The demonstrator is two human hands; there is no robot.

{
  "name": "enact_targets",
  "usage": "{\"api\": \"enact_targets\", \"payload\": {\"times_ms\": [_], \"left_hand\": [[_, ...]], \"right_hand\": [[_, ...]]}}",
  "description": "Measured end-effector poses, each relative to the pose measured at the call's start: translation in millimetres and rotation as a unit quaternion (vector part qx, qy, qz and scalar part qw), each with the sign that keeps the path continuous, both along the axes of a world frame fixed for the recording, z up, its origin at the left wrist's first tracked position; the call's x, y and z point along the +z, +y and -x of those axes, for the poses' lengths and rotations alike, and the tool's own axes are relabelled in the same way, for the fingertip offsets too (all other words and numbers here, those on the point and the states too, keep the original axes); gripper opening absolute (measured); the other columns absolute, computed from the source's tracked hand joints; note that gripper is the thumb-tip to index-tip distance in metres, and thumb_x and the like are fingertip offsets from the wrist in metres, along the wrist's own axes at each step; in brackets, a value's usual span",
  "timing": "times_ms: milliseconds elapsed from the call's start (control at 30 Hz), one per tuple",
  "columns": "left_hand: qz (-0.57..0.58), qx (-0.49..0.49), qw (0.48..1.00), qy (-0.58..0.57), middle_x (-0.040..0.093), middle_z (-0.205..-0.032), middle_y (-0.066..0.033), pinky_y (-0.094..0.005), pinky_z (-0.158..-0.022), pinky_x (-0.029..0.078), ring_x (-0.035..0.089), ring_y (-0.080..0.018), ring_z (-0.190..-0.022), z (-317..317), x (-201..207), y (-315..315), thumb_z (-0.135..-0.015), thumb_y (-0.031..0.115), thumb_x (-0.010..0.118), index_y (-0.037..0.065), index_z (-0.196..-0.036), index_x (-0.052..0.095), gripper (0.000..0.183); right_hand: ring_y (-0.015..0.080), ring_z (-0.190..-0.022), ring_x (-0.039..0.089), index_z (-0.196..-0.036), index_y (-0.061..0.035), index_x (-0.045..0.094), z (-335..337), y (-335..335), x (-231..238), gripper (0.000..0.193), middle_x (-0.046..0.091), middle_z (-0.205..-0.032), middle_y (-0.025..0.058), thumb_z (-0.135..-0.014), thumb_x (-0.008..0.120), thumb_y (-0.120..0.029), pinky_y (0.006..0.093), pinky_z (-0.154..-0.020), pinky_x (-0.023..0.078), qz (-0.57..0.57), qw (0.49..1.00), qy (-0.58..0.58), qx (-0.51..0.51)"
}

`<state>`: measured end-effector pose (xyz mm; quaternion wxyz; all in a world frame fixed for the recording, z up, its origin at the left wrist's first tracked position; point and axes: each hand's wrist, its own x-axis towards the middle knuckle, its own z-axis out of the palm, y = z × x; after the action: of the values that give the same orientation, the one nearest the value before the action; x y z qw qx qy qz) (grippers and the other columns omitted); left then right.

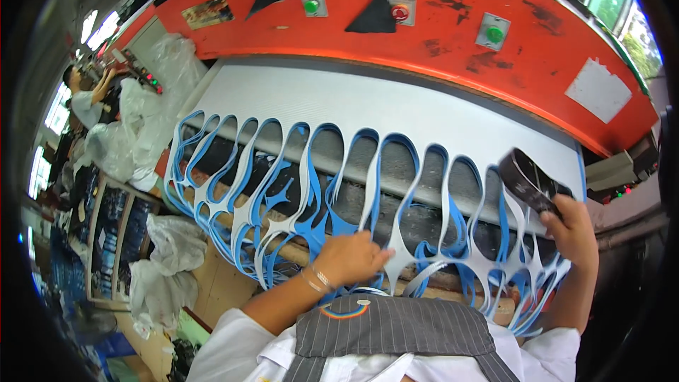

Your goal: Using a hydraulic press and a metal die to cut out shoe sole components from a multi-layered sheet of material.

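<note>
A white sheet with a blue underside [403, 253] hangs over the near edge of the work surface, its cut-outs leaving a web of thin loops and strips. My left hand [353, 258], a bracelet at its wrist, is closed on this web near the middle, fingers curled; the fingertips are partly hidden. In my right hand [573, 230] is a dark oval cutting die [527, 182], gripped at its near end and tilted above the right part of the sheet. Uncut white sheet [396, 99] stretches flat beyond the loops.
A red press beam [453, 35] with green and red buttons spans the far side. Black scraps [373, 14] hang from it. At left are plastic bags [166, 247], a rack [117, 240] and another person [86, 102]. A wooden roller [290, 251] lies beneath the hanging strips.
</note>
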<state>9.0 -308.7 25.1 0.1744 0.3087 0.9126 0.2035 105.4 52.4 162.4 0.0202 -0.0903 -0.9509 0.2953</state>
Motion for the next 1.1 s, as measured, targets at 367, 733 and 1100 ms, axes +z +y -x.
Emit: {"api": "enact_targets", "payload": {"times_ms": [367,733,1100], "left_hand": [[-0.251,0.121,0.950,0.144,0.060,-0.118,-0.0130,-0.0403,-0.097,0.042,0.057,-0.0304,-0.109,23,50,-117,-0.082,0.028,0.072,0.006,-0.114,0.063,0.040],[0.039,0.364,0.926,0.096,0.066,-0.082,-0.0197,-0.0444,-0.066,0.050,0.064,-0.0315,-0.070,407,-111,-386,-0.091,0.052,0.052,-0.006,-0.096,0.065,0.059],[-0.025,0.302,0.916,0.263,0.064,-0.097,-0.0276,-0.0444,-0.075,0.049,0.064,-0.0420,-0.087,450,-152,-326,-0.090,0.050,0.059,-0.017,-0.108,0.051,0.070]], "right_hand": [[0.0326,-0.094,0.059,-0.098,-0.0071,0.063,239,6,-171,0.022,0.061,-0.097,0.0154,-0.085,0.063,-0.024,0.0443,-0.077,0.049,-0.365,0.927,0.061,0.055],[0.0345,-0.106,0.057,-0.112,-0.0026,0.063,223,-10,-204,0.051,0.062,-0.112,0.0197,-0.081,0.067,-0.044,0.0453,-0.094,0.043,-0.264,0.915,0.125,-0.277],[0.0382,-0.115,0.057,-0.122,0.0003,0.055,122,59,-234,0.064,0.053,-0.129,0.0263,-0.087,0.058,-0.053,0.0466,-0.096,0.046,-0.069,0.822,-0.118,-0.553]]}}
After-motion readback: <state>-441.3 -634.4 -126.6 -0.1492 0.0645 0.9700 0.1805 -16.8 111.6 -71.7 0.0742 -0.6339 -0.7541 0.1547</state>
